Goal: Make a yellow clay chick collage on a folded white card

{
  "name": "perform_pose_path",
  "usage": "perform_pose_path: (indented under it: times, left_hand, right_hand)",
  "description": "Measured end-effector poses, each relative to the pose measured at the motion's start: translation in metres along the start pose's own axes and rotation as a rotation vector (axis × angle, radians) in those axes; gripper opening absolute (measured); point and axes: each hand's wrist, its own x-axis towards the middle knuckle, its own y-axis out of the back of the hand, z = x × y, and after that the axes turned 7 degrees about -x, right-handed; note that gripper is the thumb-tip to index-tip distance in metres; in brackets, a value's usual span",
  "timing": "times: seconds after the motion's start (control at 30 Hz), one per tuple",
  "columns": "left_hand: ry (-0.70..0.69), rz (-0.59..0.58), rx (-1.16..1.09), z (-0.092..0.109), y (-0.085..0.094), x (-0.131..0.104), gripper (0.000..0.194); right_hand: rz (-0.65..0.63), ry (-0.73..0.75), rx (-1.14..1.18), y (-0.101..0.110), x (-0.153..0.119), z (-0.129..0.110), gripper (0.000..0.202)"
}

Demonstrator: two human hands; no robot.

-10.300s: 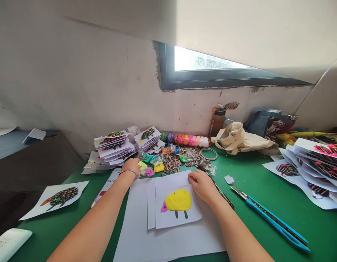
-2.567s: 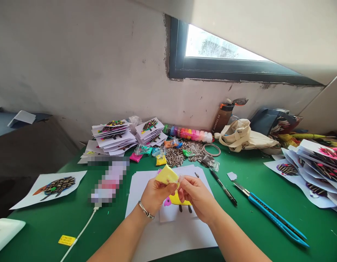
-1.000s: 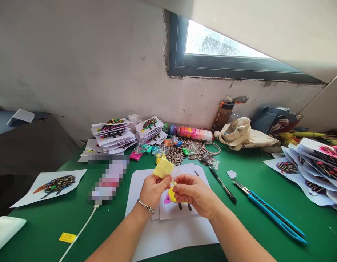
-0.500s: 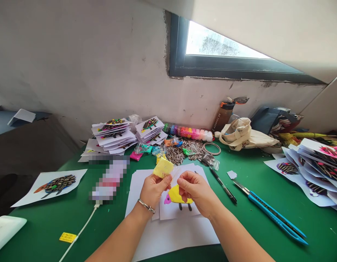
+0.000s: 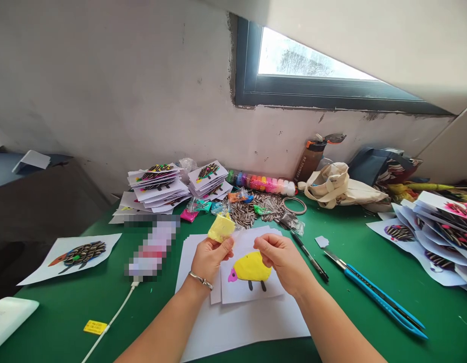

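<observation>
A yellow clay packet (image 5: 220, 228) in clear plastic is pinched in my left hand (image 5: 210, 258), above the left part of the white sheets. My right hand (image 5: 279, 259) is closed, thumb against fingertips, over the right side of a picture card (image 5: 237, 294); anything between those fingertips is too small to make out. On the card is a yellow clay animal body (image 5: 251, 267) with a pink head and two dark legs. Underneath lie larger white sheets (image 5: 203, 330).
Card stacks (image 5: 157, 187) stand back left, with more (image 5: 445, 237) at right. Sunflower seeds (image 5: 244, 214), clay packets and a tape ring (image 5: 294, 205) lie behind the sheets. A pen (image 5: 311, 257) and blue cutter (image 5: 384, 302) are on the right; a seed picture (image 5: 82, 257) lies left.
My hands have moved apart. The left one, with the yellow packet, shifted slightly left, and the right one shifted right, uncovering more of the yellow body.
</observation>
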Motion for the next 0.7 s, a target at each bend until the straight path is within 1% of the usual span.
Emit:
perform_pose_path:
  times: [0.07,0.13,0.2,0.27,0.33,0.47,0.53,0.63,0.7]
  left_hand:
    - [0.004,0.016,0.009,-0.002,0.002,0.003,0.042]
    - [0.008,0.034,0.02,-0.004,0.005,0.006,0.042]
    - [0.012,0.051,0.033,-0.006,0.007,0.009,0.041]
    - [0.014,0.067,0.043,-0.008,0.009,0.012,0.041]
    - [0.005,0.082,0.044,-0.009,0.01,0.016,0.041]
    - [-0.037,0.121,0.019,-0.011,0.016,0.025,0.039]
    - [-0.046,0.138,0.001,-0.012,0.019,0.029,0.038]
    - [-0.041,0.147,-0.031,-0.011,0.022,0.033,0.036]
    - [-0.033,0.143,-0.053,-0.009,0.022,0.033,0.037]
  right_hand:
    - [-0.022,-0.018,0.052,0.002,0.0,-0.002,0.03]
    - [-0.059,-0.052,0.103,0.002,-0.001,-0.004,0.036]
    - [-0.077,-0.072,0.094,0.0,-0.002,-0.004,0.036]
    - [-0.057,-0.057,0.022,-0.001,-0.002,-0.005,0.033]
    - [-0.02,-0.013,-0.035,0.0,-0.002,-0.005,0.034]
    - [0.054,0.063,-0.024,0.004,0.0,-0.004,0.029]
    - [0.053,0.051,0.006,0.005,0.001,-0.003,0.028]
    - [0.026,-0.002,0.043,0.004,0.003,-0.001,0.036]
    - [0.025,-0.007,-0.006,0.003,0.003,-0.001,0.034]
